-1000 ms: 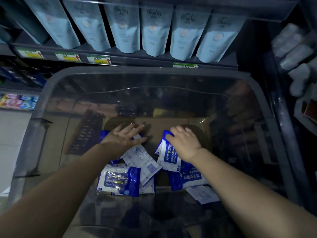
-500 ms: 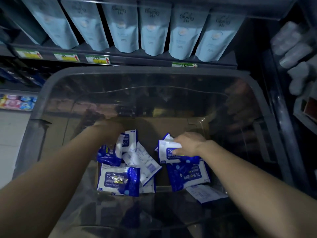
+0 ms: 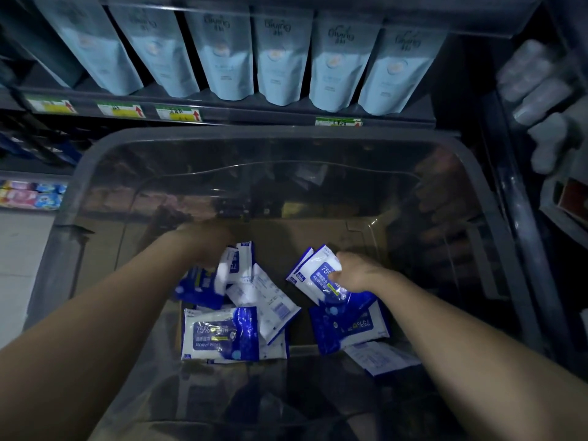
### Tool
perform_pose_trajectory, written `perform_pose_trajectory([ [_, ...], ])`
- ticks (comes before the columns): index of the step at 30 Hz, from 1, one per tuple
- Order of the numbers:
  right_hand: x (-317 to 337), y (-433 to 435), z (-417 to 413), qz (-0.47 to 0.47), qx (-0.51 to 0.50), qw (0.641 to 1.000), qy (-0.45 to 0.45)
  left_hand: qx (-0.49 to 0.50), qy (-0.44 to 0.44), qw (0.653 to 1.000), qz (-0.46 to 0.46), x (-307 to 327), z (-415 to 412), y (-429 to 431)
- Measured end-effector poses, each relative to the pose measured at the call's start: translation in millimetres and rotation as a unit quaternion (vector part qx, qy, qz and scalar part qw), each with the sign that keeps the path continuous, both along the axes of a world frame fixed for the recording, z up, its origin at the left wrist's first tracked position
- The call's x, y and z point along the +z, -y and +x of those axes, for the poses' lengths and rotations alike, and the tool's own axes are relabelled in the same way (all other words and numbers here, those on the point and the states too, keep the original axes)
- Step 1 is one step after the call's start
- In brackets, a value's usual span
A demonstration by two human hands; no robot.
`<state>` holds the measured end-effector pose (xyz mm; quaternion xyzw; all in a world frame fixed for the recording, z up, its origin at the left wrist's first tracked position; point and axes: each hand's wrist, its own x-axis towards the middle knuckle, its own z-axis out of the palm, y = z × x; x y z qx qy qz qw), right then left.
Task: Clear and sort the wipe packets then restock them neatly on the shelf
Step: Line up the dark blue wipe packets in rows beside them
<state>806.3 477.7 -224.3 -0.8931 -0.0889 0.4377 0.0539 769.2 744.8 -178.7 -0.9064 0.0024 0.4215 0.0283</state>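
Several blue-and-white alcohol wipe packets lie at the bottom of a clear plastic bin [image 3: 95,160]. My right hand [image 3: 356,272] grips a wipe packet [image 3: 318,275], tilted up off the pile, with a second packet pressed behind it. My left hand [image 3: 206,246] is deep in the bin and blurred, its fingers closed on a packet [image 3: 238,265] at the back left. Another packet [image 3: 219,334] lies face up at the front left, and one [image 3: 346,326] lies upside down under my right wrist.
The shelf [image 3: 222,114] above the bin carries a row of pale blue pouches [image 3: 222,55] over yellow-green price tags. White rolled packs [image 3: 541,90] hang on the right. A lower shelf with colourful packs [image 3: 31,195] shows at the left, above pale floor.
Both hands went from lying flat on the pile to closing on packets. My right hand has lifted and tilted its packet; my left hand has pulled a packet up at the back.
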Motion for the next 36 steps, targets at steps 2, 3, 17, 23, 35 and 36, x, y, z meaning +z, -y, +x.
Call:
perform_pose_trajectory([
  [2, -1, 0, -2, 0.007, -0.003, 1.0, -0.001, -0.112, 0.026, 0.991, 0.064, -3, 8, 11],
  [3, -1, 0, -3, 0.008, 0.002, 1.0, 0.005, -0.172, 0.032, 0.981, 0.089, -6, 12, 18],
  [17, -1, -12, -9, -0.034, 0.046, 0.998, -0.009, -0.383, 0.097, 0.914, 0.095, -38, -10, 31],
  [23, -1, -11, -6, 0.022, -0.015, 1.0, 0.01, -0.089, 0.119, 0.989, 0.002, -4, 8, 18],
  [35, 58, -10, 10, 0.236, -0.177, 0.938, 0.18, 0.392, 0.086, 0.8, -0.447, 26, 2, 5],
  [36, 68, -7, 9, 0.25, -0.187, 0.929, 0.2, 0.391, 0.083, 0.788, -0.467, 32, 0, 6],
])
